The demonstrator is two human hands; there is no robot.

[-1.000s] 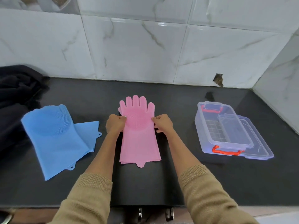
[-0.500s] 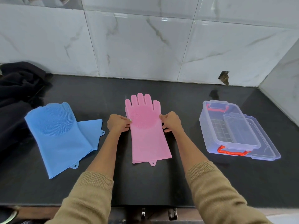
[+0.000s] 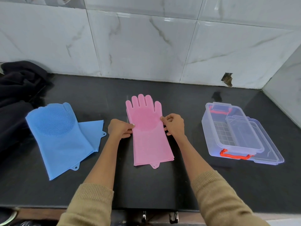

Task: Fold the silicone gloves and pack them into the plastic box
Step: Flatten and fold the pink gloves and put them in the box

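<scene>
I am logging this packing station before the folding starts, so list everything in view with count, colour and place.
pink gloves: a flat stack, count unclear, pink, centre of the counter, fingers toward the wall
blue gloves: two overlapping, blue, left of the pink stack
plastic box: one, clear with red handles, right side, open and empty
lid: one, clear, lying under and beside the box
dark cloth: one heap, black, far left
counter: one, black, below the white marbled wall tiles
left hand: pinches the pink stack's left edge
right hand: pinches its right edge
sleeves: two, tan
</scene>
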